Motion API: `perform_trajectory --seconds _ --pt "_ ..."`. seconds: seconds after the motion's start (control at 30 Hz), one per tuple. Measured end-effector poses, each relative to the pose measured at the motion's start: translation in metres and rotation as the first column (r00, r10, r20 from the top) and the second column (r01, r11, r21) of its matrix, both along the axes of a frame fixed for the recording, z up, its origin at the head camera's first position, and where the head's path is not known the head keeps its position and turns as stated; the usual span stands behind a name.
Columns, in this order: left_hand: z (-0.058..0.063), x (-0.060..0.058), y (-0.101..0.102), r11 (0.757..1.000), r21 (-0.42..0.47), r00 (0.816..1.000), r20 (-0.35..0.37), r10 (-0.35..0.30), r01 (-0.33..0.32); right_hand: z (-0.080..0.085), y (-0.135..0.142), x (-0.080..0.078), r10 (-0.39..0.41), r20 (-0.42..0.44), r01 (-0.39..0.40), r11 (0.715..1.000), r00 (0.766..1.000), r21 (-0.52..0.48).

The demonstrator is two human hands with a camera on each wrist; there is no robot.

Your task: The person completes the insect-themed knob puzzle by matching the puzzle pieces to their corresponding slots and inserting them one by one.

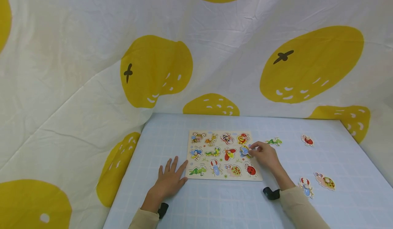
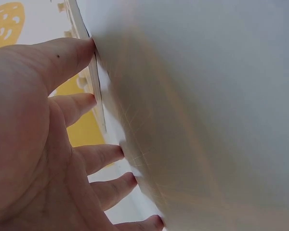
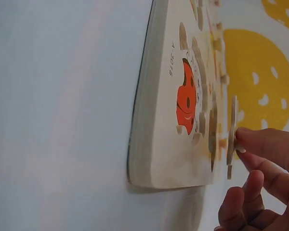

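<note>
A wooden insect peg puzzle board (image 1: 208, 178) lies flat on the table, with rows of colourful bugs on it. My right hand (image 1: 266, 156) pinches a blue winged-insect puzzle piece (image 1: 245, 150) by its knob, at the board's right side. In the right wrist view the piece (image 3: 232, 130) stands slightly apart from the board face, between thumb and fingertips. My left hand (image 1: 169, 180) lies with fingers spread, its fingertips at the board's lower left edge. The left wrist view shows the thumb and a finger touching that edge (image 2: 97, 82).
Loose pieces lie right of the board: a green grasshopper (image 1: 275, 141) just beyond my right hand, a ladybug (image 1: 307, 140) farther back, a stag beetle (image 1: 306, 187) and a snail (image 1: 324, 181) near my right forearm. A fruit-patterned cloth (image 1: 221, 68) hangs behind the table (image 1: 221, 205).
</note>
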State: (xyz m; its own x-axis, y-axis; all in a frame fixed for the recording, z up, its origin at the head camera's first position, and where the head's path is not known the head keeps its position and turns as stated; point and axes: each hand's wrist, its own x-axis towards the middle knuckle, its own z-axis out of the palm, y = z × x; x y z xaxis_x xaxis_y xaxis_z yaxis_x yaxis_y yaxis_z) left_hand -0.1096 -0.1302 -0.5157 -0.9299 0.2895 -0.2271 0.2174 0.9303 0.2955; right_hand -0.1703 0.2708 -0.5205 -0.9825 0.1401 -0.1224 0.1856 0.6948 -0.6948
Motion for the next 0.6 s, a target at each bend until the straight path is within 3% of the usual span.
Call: perform_trajectory --seconds 0.6 --pt "-0.0012 0.0002 0.0002 1.000 0.001 1.000 0.002 0.003 -0.003 -0.0026 -0.0070 0.0001 0.041 0.045 -0.043 0.999 0.998 0.034"
